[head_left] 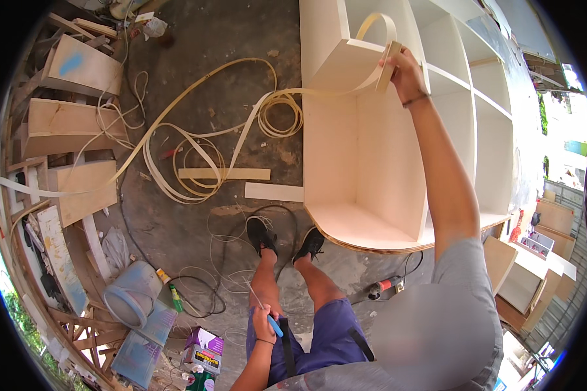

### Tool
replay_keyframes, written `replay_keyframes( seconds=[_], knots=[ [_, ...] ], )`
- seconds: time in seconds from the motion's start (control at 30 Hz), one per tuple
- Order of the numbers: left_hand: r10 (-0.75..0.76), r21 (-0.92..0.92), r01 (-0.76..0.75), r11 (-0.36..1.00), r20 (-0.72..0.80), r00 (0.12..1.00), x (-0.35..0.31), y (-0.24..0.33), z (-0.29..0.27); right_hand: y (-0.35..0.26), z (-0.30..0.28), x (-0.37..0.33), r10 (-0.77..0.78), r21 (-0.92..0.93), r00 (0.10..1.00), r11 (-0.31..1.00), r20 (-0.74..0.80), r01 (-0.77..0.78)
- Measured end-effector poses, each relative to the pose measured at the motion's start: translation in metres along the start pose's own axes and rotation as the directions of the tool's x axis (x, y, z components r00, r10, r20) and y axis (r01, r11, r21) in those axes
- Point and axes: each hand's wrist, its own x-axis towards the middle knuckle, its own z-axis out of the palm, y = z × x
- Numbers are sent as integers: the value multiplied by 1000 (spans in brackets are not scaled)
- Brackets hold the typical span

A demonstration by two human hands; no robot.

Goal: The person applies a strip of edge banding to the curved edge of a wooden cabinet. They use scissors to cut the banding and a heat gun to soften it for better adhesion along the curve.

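Observation:
My right hand (407,75) is closed around a small flat wooden block (387,70) near the far part of a white cabinet (365,137) with several compartments. A long cream edge-banding strip (336,92) comes up from the floor to the block, and its free part loops above the block. Whether the strip lies against the cabinet edge or is pinched under the block, I cannot tell. Low at my lap, my left hand (263,324) grips a slim tool with a blue handle (276,327) and a thin metal shaft (255,297) pointing away from me.
Coils of banding (280,114) and two flat wooden strips (225,174) lie on the floor. Wooden boxes (72,127) line the left. Nearby are a grey bucket (134,296), a green bottle (176,298), a purple box (203,348), cables and a red power tool (385,285).

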Motion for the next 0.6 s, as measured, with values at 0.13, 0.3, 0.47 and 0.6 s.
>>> replay_keyframes(
  seconds=[0.13, 0.3, 0.47, 0.6],
  knots=[
    [53, -194, -55, 980, -11, 999, 2, 20, 9, -40, 47, -111, -42, -162, 957, 983, 286, 92],
    [164, -498, -32, 867, 226, 960, 26, 118, 28, -17, 163, -278, 1, -260, 882, 956, 471, 138],
    [380, -529, -65, 846, 514, 769, 41, 259, 43, 47, 236, -411, 99, -52, 872, 995, 479, -84],
    [212, -340, -19, 940, 542, 813, 76, 283, 20, 91, 258, -484, 245, -86, 847, 969, 472, -233]
  ],
)
